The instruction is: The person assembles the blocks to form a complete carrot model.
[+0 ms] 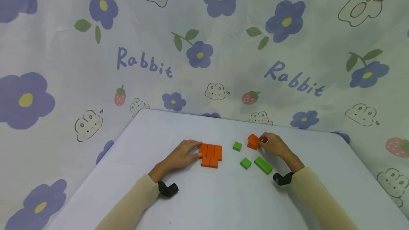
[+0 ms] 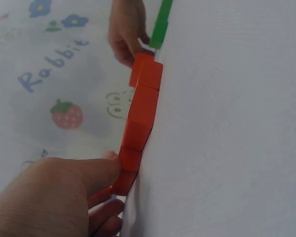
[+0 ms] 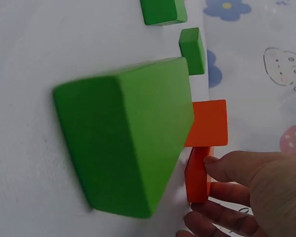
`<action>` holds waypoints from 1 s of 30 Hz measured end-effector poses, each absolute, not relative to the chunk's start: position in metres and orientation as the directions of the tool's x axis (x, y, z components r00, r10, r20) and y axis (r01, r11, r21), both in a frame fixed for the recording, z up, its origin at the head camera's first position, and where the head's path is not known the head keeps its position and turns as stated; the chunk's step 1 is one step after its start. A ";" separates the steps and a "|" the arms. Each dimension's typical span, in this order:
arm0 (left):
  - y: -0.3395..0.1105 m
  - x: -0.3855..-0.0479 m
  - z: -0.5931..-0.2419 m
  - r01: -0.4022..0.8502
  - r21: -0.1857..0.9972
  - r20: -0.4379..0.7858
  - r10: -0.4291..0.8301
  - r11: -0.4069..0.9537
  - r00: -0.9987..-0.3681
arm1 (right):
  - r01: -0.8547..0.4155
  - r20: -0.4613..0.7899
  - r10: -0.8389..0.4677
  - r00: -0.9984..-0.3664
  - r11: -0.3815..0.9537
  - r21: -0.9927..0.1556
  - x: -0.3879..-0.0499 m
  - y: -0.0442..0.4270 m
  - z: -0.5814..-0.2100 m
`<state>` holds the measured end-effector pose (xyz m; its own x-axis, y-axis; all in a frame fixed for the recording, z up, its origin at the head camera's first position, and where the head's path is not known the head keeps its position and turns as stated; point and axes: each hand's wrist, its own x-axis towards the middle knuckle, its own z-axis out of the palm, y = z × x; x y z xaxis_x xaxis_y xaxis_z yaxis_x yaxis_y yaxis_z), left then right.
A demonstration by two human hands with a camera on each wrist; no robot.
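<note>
Several orange blocks (image 1: 214,151) lie side by side on the white table. At their left edge, my left hand (image 1: 182,154) touches them with thumb and fingertips; the left wrist view shows the thumb of this hand (image 2: 56,195) against an orange block (image 2: 129,159). Farther right, my right hand (image 1: 275,145) pinches an orange block (image 3: 196,185) between thumb and fingers, next to another orange block (image 3: 209,123). Seen from the right wrist, that hand (image 3: 269,190) has the thumb on top. The two orange pieces (image 1: 253,142) touch or nearly touch.
Two small green blocks (image 1: 237,146) and a longer green block (image 1: 263,165) lie between the hands, near the right one. Behind the white table (image 1: 217,201) hangs a cloth (image 1: 223,70) printed with flowers and rabbits.
</note>
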<state>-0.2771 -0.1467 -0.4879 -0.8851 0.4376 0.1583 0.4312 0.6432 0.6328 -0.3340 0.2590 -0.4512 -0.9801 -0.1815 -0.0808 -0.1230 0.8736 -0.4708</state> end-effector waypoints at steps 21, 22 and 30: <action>-0.148 -0.279 -0.488 0.416 0.627 0.140 0.430 0.658 -0.892 | -0.107 -0.044 -0.144 -0.989 0.878 -0.466 -0.330 0.262 -0.449; -0.148 -0.279 -0.488 0.415 0.626 0.139 0.429 0.660 -0.892 | -0.110 -0.037 -0.144 -0.989 0.878 -0.467 -0.329 0.262 -0.448; -0.147 -0.278 -0.487 0.412 0.636 0.137 0.429 0.652 -0.893 | -0.089 0.001 -0.101 -0.995 0.870 -0.485 -0.324 0.267 -0.439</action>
